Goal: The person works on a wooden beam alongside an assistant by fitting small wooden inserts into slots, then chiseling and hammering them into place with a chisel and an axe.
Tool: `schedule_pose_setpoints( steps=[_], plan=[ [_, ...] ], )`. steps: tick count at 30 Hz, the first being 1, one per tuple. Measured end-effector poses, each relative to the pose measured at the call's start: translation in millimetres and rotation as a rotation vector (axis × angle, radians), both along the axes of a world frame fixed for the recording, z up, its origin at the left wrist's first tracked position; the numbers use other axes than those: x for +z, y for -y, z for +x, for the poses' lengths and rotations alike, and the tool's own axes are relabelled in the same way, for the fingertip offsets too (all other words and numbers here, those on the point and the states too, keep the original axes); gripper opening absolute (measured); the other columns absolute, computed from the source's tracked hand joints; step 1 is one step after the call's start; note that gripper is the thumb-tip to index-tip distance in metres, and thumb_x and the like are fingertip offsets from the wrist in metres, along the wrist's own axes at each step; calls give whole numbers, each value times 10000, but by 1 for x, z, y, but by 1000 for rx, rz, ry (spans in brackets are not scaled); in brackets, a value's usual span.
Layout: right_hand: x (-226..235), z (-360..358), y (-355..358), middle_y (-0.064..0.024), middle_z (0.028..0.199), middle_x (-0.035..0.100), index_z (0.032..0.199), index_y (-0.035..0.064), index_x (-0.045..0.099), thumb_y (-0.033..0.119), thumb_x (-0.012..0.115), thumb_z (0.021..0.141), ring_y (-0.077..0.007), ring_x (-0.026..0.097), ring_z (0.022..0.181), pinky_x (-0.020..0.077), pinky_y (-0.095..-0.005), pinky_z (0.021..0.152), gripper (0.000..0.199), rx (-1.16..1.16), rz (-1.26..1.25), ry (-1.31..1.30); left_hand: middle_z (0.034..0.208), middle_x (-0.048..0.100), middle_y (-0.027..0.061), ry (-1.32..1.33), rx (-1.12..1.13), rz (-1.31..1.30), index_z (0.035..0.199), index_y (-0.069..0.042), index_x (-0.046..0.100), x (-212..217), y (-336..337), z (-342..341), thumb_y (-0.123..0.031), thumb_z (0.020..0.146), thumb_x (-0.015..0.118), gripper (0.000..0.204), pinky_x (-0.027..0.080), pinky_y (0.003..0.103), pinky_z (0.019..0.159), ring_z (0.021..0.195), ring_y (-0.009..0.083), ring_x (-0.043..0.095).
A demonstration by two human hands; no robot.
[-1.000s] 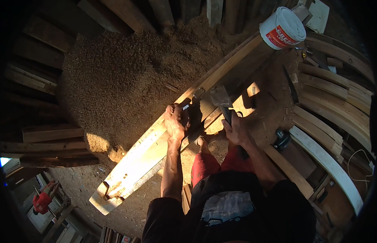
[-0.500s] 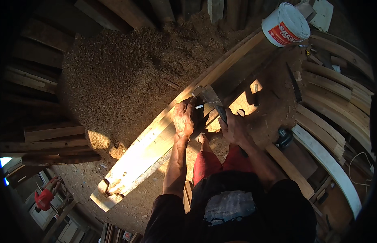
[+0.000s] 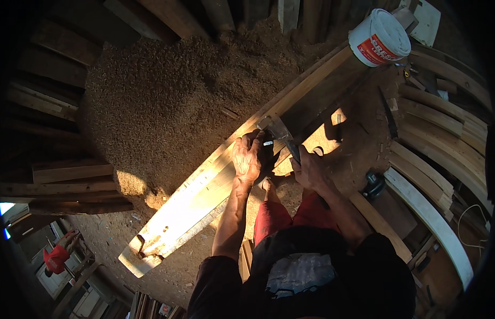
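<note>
A long wooden plank lies slantwise in front of me, brightly sunlit toward its near left end. My right hand is closed round the dark handle of what looks like a putty knife, whose wide flat blade points away over the plank. My left hand is at the plank beside the blade, its fingers bent together. What they pinch is hidden; a small white piece shows beside them. A small pale block sits at the blade's tip, just beyond my left fingertips.
A white bucket with a red label stands at the plank's far right end. Beyond the plank spreads a heap of wood shavings. Curved boards and a dark power tool lie at right. A person in red is at far left.
Both hands and the putty knife have shifted slightly to the right and nearer in the picture. The bucket and boards shift too, as the view moves a little. Both grips look the same.
</note>
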State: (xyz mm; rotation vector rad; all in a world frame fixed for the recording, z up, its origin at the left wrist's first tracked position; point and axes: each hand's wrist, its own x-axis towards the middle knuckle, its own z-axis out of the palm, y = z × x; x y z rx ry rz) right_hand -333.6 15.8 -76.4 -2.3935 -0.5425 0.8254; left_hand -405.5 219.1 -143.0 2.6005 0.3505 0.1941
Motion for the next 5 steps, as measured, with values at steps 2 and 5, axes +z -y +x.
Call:
schedule_pose_setpoints(
  steps=[2, 5],
  plan=[
    [-3, -4, 3, -248, 747, 635, 1209, -47, 479, 189, 608, 955, -454, 639, 689, 487, -507, 607, 370, 3, 46, 62, 1164, 594, 162, 15, -15, -26, 1375, -164, 604, -1, -3, 2, -3, 710, 597, 684, 453, 466, 908, 1056, 372, 547],
    [-1, -6, -1, -287, 812, 653, 1256, -15, 469, 218, 614, 960, -454, 669, 773, 515, -534, 671, 404, -16, 48, 45, 1245, 561, 181, -73, -14, -66, 1384, -133, 588, -1, -3, -1, -4, 702, 608, 694, 441, 491, 934, 1102, 370, 534]
  ],
)
